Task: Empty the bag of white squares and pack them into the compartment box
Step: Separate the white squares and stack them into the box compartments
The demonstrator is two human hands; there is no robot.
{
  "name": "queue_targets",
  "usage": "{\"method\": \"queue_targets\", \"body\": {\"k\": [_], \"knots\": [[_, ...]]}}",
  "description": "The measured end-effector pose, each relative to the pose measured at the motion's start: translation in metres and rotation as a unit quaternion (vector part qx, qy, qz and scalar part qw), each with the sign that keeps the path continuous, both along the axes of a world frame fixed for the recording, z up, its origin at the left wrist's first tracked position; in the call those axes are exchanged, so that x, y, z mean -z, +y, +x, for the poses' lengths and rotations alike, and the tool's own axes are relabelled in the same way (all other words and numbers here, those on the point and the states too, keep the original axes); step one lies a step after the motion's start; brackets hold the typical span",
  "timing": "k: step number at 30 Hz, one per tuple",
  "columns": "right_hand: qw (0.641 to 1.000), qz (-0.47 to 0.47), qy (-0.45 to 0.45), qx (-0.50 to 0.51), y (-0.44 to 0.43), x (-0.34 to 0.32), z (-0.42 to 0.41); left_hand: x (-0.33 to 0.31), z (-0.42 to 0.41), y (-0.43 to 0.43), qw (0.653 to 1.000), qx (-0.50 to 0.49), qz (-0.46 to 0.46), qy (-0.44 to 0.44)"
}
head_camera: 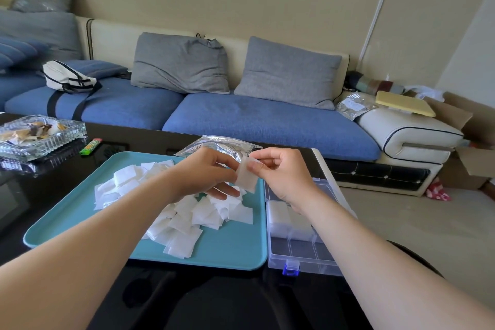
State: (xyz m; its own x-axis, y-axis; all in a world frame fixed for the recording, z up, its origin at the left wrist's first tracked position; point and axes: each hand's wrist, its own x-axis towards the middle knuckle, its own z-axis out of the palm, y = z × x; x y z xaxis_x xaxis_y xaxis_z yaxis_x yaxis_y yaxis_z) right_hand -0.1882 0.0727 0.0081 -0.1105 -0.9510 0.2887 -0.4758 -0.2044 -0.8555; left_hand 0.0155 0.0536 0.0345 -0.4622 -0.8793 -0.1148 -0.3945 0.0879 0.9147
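Loose white squares (187, 211) lie heaped on a teal tray (235, 252). My left hand (206, 174) and my right hand (281, 171) meet above the tray's far right corner, both pinching a small stack of white squares (246, 178). A silver foil bag (219, 146) lies flat just behind my hands on the tray's far edge. To the right of the tray stands the clear compartment box (302, 252) with its lid open. One far compartment holds stacked white squares (286, 218); the near compartments look empty.
A black glossy table (187, 300) holds everything. A glass ashtray (40, 132) and a green lighter (91, 146) sit at far left. A blue sofa (267, 118) runs behind the table. The box's blue latch (290, 268) faces me.
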Motion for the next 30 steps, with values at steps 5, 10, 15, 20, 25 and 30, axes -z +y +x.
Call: {"method": "queue_targets", "body": {"k": [5, 10, 15, 20, 25, 30], "knots": [[1.000, -0.003, 0.011, 0.004, 0.000, 0.001, 0.001, 0.001, 0.000, 0.001, 1.000, 0.006, -0.006, -0.010], [1.000, -0.010, -0.004, -0.002, -0.001, 0.002, 0.004, 0.003, -0.001, 0.002, 1.000, 0.007, -0.008, 0.020], [0.999, -0.042, 0.002, 0.002, -0.003, 0.003, 0.005, 0.005, -0.002, 0.000, 1.000, -0.004, -0.010, 0.026], [0.997, -0.056, 0.046, -0.004, -0.004, 0.002, 0.004, 0.005, -0.001, -0.004, 0.999, -0.028, 0.007, 0.028], [0.999, -0.020, 0.009, -0.024, 0.000, -0.003, 0.004, 0.009, -0.001, -0.005, 0.999, -0.011, 0.018, 0.047], [0.999, -0.036, 0.000, 0.011, -0.003, -0.003, 0.003, 0.009, -0.002, -0.005, 0.997, -0.010, 0.027, 0.073]]}}
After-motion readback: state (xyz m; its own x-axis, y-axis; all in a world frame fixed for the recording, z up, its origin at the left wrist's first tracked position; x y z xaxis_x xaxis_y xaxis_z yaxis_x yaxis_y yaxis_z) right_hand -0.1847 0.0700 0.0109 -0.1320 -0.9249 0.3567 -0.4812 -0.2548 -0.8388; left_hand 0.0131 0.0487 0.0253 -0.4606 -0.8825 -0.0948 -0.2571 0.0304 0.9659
